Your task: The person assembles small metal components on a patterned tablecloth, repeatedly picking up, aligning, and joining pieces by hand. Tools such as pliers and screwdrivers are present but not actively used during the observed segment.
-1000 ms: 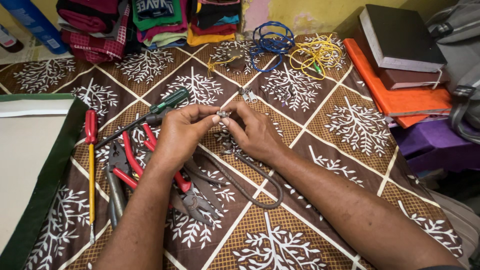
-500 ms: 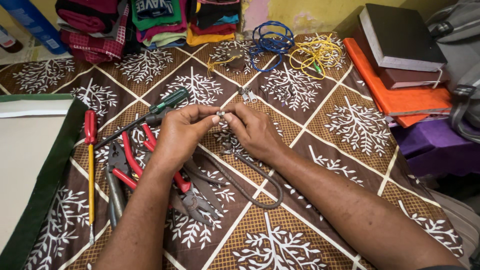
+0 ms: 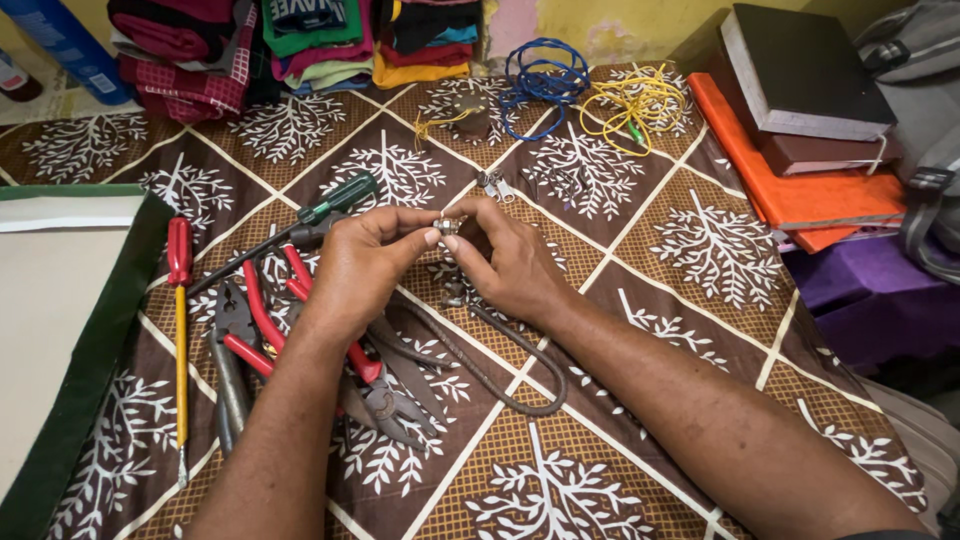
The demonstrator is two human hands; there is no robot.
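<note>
A small metal part sits pinched between the fingertips of both hands, held just above the brown patterned cloth. The left hand closes on it from one side with thumb and forefinger, the other fingers curled in. The right hand meets it from the other side — thumb and forefinger on the part, the rest of the fingers bent loosely behind.

Below the part, a dark braided cable loops across the cloth under the right wrist. To the left of the part lie red-handled pliers, a green-handled screwdriver and, further left, a red-handled screwdriver. Just beyond the part lie two small metal clips; further off — a blue wire coil and a yellow wire tangle. Well to its right stands a stack of books.
</note>
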